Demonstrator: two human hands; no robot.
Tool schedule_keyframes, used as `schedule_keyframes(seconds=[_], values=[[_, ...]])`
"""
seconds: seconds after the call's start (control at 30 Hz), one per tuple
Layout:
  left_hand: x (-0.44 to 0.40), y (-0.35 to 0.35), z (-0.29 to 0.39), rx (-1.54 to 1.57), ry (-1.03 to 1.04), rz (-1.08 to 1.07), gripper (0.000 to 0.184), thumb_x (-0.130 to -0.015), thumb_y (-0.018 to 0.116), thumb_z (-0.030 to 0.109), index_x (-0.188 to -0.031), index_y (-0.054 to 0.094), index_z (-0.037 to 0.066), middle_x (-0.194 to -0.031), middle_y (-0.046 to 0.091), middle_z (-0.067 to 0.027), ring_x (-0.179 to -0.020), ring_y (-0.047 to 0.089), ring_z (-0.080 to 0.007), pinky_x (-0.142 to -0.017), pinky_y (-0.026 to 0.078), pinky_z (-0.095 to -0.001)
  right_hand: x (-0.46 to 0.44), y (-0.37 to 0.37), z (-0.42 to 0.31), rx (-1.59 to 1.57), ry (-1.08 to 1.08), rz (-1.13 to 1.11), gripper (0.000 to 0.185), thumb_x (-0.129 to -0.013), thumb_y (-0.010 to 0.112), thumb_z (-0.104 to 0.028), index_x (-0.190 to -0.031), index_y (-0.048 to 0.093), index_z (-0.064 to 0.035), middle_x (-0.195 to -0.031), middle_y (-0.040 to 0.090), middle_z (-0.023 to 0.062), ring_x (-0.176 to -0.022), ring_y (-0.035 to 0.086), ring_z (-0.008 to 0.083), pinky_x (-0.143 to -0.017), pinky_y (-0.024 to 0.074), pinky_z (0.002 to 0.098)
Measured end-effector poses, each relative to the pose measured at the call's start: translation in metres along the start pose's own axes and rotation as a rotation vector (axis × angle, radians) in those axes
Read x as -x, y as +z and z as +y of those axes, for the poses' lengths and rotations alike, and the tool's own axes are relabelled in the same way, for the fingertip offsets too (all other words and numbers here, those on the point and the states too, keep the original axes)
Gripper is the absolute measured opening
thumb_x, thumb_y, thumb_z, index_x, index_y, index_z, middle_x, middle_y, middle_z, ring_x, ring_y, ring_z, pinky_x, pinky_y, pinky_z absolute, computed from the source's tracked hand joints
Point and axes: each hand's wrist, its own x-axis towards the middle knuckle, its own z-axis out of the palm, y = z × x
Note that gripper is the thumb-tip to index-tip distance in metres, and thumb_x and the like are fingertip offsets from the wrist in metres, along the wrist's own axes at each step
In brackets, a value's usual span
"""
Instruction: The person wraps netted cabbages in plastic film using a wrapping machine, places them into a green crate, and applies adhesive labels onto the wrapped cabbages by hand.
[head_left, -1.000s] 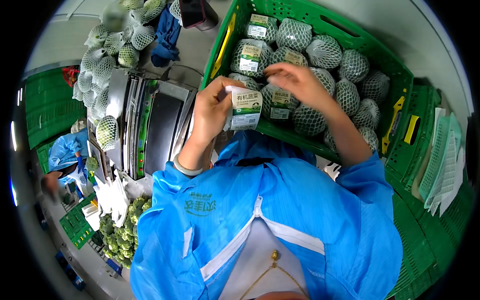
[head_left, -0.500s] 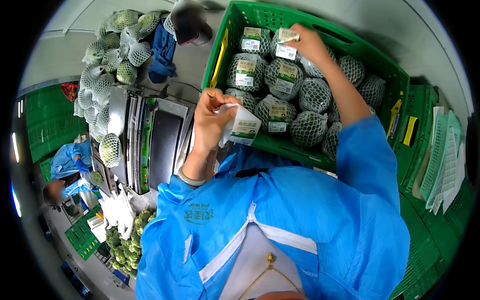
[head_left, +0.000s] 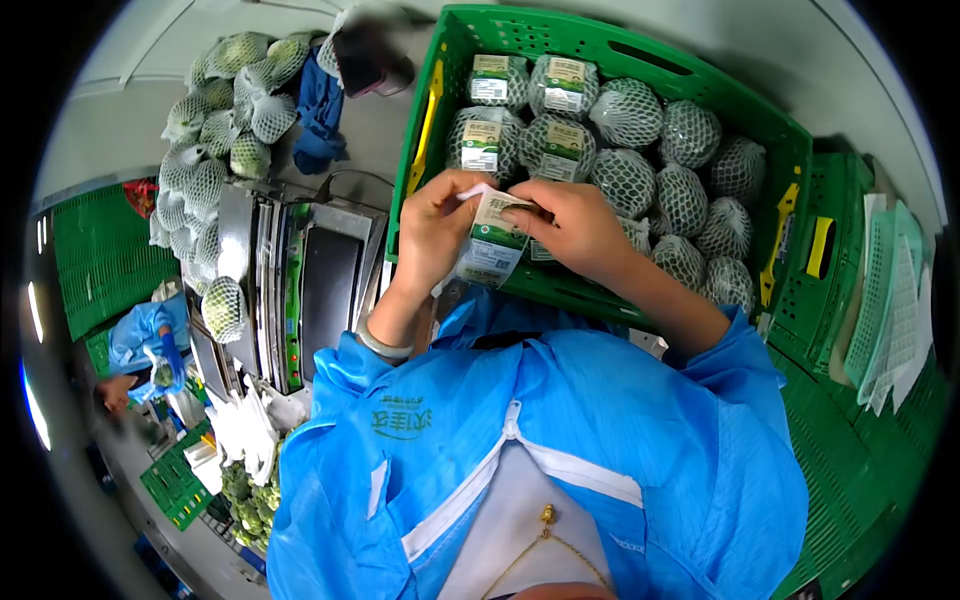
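My left hand (head_left: 437,228) is closed on a strip of printed labels (head_left: 490,258), white and green, hanging over the near-left edge of a green crate (head_left: 570,28). Against the upper part of the same strip, my right hand (head_left: 572,222) pinches with thumb and fingers. Inside the crate lie rows of round green vegetables (head_left: 625,182) in white foam nets. Those toward the far left carry labels, such as the labelled vegetable (head_left: 565,85) near the back wall; the ones at the right show none. My hands partly cover the near-left vegetables.
Left of me stands a machine with a dark flat panel (head_left: 330,290). Beyond it are piled netted vegetables (head_left: 215,185) and a blue cloth (head_left: 320,120). Another person in a blue sleeve (head_left: 150,330) works farther left. Green trays (head_left: 880,300) stand at right.
My right hand has come back from the far vegetable to the label strip at my left hand. A label it held there now lies on that vegetable.
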Motion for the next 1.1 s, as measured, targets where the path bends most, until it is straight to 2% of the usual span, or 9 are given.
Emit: schedule_keyframes(seconds=[0.1,0.23,0.37,0.47,0.57,0.67,0.77,1.0,1.1], values=[[0.006,-0.009,-0.028,-0.317,-0.139,-0.010,0.021,-0.088,0.066,-0.005,-0.072,0.052,0.001,-0.086,0.065,-0.0050,-0.076,0.054,-0.0060,-0.065,0.045,-0.0223,0.013,-0.029,-0.004,0.084,-0.041,0.086,0.024,-0.087,0.070,-0.026,-0.098,0.069,-0.0055,-0.084,0.069,0.0148,-0.070,0.066,0.0281,-0.065,0.0519,0.0341],[0.015,-0.005,-0.039,-0.084,0.182,0.102,0.034,-0.084,0.071,-0.003,-0.065,0.044,0.003,-0.082,0.066,-0.0090,-0.073,0.053,-0.0074,-0.062,0.045,-0.0227,-0.011,-0.134,0.037,0.014,0.141,0.543,0.032,-0.085,0.074,-0.029,-0.105,0.067,-0.0047,-0.088,0.072,0.0082,-0.077,0.068,0.0150,-0.069,0.0539,0.0310],[0.012,0.007,-0.002,0.337,-0.059,-0.034,0.030,-0.084,0.063,-0.013,-0.066,0.044,0.001,-0.090,0.065,-0.0115,-0.080,0.060,-0.0132,-0.071,0.050,-0.0247,-0.044,-0.149,0.178,0.493,0.185,0.228,0.032,-0.083,0.076,-0.022,-0.109,0.063,-0.0066,-0.098,0.069,0.0097,-0.089,0.068,0.0230,-0.075,0.0541,0.0367],[0.013,0.005,-0.002,-0.002,0.161,-0.090,0.011,-0.084,0.061,-0.012,-0.079,0.061,-0.002,-0.090,0.062,-0.0083,-0.084,0.060,-0.0162,-0.077,0.049,-0.0266,-0.033,-0.136,0.186,1.019,0.193,0.401,0.037,-0.084,0.074,-0.021,-0.115,0.061,-0.0064,-0.116,0.065,0.0123,-0.100,0.065,0.0312,-0.082,0.0537,0.0432],[0.013,-0.003,-0.003,-0.181,0.215,-0.113,0.013,-0.084,0.059,-0.012,-0.090,0.067,-0.003,-0.097,0.063,-0.0102,-0.094,0.062,-0.0182,-0.083,0.048,-0.0278,-0.020,-0.130,0.192,1.071,0.032,0.163,0.036,-0.087,0.070,-0.025,-0.118,0.064,-0.0066,-0.134,0.056,0.0122,-0.114,0.059,0.0324,-0.090,0.0524,0.0454],[0.010,0.009,-0.002,0.091,0.119,-0.077,0.016,-0.088,0.056,-0.010,-0.099,0.064,-0.002,-0.102,0.066,-0.0092,-0.097,0.063,-0.0149,-0.085,0.050,-0.0268,-0.004,-0.098,0.131,0.608,0.082,0.120,0.031,-0.091,0.066,-0.031,-0.110,0.070,-0.0067,-0.120,0.066,0.0124,-0.108,0.063,0.0319,-0.090,0.0526,0.0405],[0.010,0.027,0.014,0.152,0.007,-0.096,0.015,-0.090,0.055,-0.010,-0.101,0.063,-0.002,-0.102,0.065,-0.0068,-0.091,0.063,-0.0116,-0.081,0.052,-0.0253,0.019,-0.057,0.041,-0.340,0.104,-0.102,0.041,-0.092,0.068,-0.029,-0.125,0.062,-0.0049,-0.109,0.070,0.0077,-0.096,0.066,0.0164,-0.083,0.0537,0.0314],[0.021,0.028,-0.032,-0.046,-0.001,-0.084,0.010,-0.084,0.071,-0.002,-0.084,0.063,0.004,-0.078,0.063,0.0011,-0.070,0.055,-0.0042,-0.062,0.044,-0.0192,0.064,-0.051,0.005,-0.454,0.140,0.144,0.018,-0.085,0.075,-0.015,-0.096,0.070,-0.0017,-0.082,0.070,0.0057,-0.071,0.066,0.0121,-0.064,0.0514,0.0259],[0.029,0.038,-0.025,-0.034,-0.001,-0.120,0.010,-0.085,0.067,-0.006,-0.088,0.063,0.002,-0.084,0.064,-0.0013,-0.075,0.057,-0.0056,-0.067,0.046,-0.0197,0.060,-0.072,0.026,-0.348,0.098,0.171,0.018,-0.087,0.072,-0.010,-0.102,0.066,-0.0012,-0.092,0.066,0.0061,-0.084,0.066,0.0133,-0.075,0.0533,0.0276]])
